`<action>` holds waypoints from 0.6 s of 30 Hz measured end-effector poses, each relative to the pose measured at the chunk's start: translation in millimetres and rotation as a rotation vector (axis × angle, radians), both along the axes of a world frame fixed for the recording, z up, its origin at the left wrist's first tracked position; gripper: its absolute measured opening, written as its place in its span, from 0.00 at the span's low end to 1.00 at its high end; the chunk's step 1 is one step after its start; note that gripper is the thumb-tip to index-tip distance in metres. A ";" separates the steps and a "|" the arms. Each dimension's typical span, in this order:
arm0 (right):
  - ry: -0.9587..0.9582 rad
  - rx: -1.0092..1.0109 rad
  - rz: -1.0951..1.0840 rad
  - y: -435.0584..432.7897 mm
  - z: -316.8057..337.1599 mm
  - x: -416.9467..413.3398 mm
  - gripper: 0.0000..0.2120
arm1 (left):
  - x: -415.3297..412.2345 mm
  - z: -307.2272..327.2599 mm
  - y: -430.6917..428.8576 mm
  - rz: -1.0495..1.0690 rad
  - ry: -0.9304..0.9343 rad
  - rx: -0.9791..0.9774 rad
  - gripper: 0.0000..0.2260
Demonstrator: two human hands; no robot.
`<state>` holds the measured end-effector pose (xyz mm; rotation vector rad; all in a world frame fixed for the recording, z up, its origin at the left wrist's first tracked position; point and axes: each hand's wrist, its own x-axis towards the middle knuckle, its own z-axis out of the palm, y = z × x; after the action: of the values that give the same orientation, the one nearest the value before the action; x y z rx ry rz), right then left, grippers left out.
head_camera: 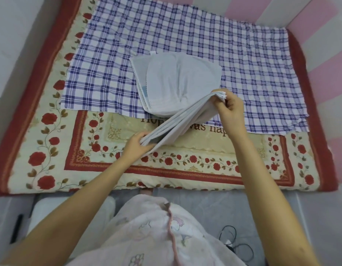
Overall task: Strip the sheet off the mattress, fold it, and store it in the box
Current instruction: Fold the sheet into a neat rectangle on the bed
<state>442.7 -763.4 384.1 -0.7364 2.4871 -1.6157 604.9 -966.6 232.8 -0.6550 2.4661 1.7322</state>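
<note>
A white sheet (175,81), folded into several layers, lies in the middle of the mattress (51,150) on top of a blue-and-white checked cloth (252,70). Its near edge is lifted off the bed. My right hand (230,108) pinches the stacked layers at one corner, raised above the cloth. My left hand (136,144) grips the other corner of the same edge, lower and closer to me, over the floral quilt. The far half of the sheet bulges in a rounded hump. No box is recognisable in view.
The mattress has a cream quilt cover with red roses and a dark red border. Pink-and-white padded panels (319,35) wall the far right side. On the grey floor near me lie a black cable (233,244), a black pen-like object (16,227) and a white item (74,210).
</note>
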 end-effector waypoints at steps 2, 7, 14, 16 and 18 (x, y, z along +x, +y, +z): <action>-0.008 -0.010 -0.068 12.4 0.2 0.4 0.10 | 0.1 -2.7 3.1 -0.023 -0.015 0.023 0.15; -0.029 -0.062 -0.156 29.4 1.1 1.0 0.10 | 5.9 -15.0 33.7 -0.157 -0.039 -0.026 0.27; -0.008 -0.105 -0.083 35.7 3.7 -3.9 0.08 | 10.4 -14.0 85.5 -0.127 -0.031 0.016 0.18; 0.005 -0.117 -0.079 35.8 4.7 -6.1 0.08 | 9.5 -12.8 96.2 -0.126 -0.057 0.031 0.20; 0.022 -0.114 -0.084 38.6 5.7 -5.7 0.07 | 9.1 -10.9 111.9 -0.089 -0.078 0.056 0.20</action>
<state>437.0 -724.8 389.7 -0.6746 2.4893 -1.8008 614.0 -854.7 222.0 -0.5863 2.3489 1.7032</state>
